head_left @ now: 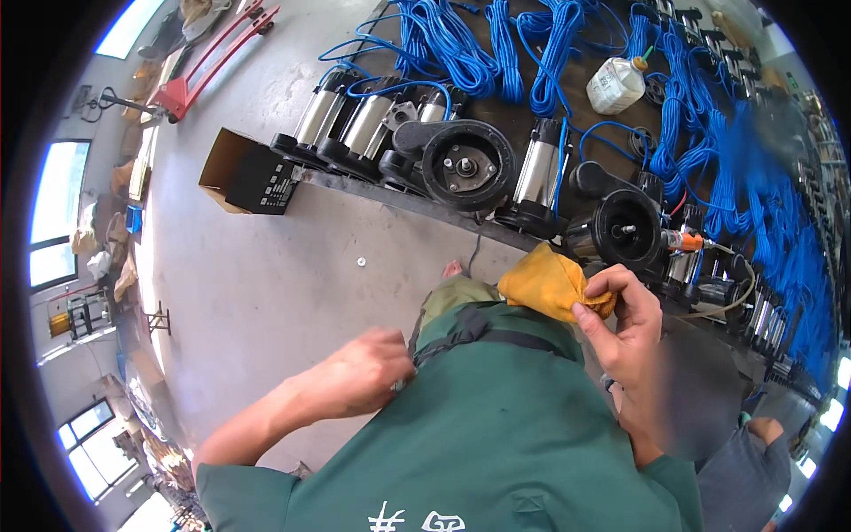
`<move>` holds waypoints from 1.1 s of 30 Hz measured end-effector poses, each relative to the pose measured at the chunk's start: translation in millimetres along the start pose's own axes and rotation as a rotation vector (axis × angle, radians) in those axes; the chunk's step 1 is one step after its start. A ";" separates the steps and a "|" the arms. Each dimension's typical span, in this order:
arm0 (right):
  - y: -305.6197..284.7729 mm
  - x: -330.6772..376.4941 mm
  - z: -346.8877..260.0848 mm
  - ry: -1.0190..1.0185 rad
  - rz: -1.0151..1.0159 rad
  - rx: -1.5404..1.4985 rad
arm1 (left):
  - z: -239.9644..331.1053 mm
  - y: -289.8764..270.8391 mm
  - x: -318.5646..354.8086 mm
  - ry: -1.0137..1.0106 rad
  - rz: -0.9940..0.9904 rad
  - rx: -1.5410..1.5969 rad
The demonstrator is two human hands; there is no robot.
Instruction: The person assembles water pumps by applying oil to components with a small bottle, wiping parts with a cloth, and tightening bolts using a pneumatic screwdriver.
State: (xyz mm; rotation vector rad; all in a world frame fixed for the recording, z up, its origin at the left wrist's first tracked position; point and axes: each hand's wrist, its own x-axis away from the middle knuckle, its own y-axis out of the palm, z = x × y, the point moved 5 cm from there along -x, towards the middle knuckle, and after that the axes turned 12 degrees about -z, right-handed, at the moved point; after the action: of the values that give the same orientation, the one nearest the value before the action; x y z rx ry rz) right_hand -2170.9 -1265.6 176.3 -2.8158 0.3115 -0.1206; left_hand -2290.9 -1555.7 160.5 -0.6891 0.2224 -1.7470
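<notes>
Pinching one yellow cloth (pixel 547 282) between thumb and fingers, the right hand (pixel 625 324) sits just below it. The left hand (pixel 368 372) presses curled against the green apron (pixel 496 426), its grip hard to make out. Beyond, two black pump housings (pixel 468 165) and several blue cable coils (pixel 461 49), partly cut off.

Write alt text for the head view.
Seen from above, the right hand pinches a yellow cloth while the left hand rests at the waist of a green garment. Ahead, pump motors and blue cables line a low bench on a concrete floor.
</notes>
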 end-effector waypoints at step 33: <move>-14.3 -89.5 -104.1 -0.932 0.632 0.464 | 58.3 -65.3 -143.0 0.104 0.537 0.881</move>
State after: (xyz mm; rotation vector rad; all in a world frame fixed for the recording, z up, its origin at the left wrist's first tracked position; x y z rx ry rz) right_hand -2267.2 -1262.3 275.2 -1.9184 0.7710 1.0543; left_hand -2292.2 -1391.0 192.2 0.1094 -0.2720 -1.1825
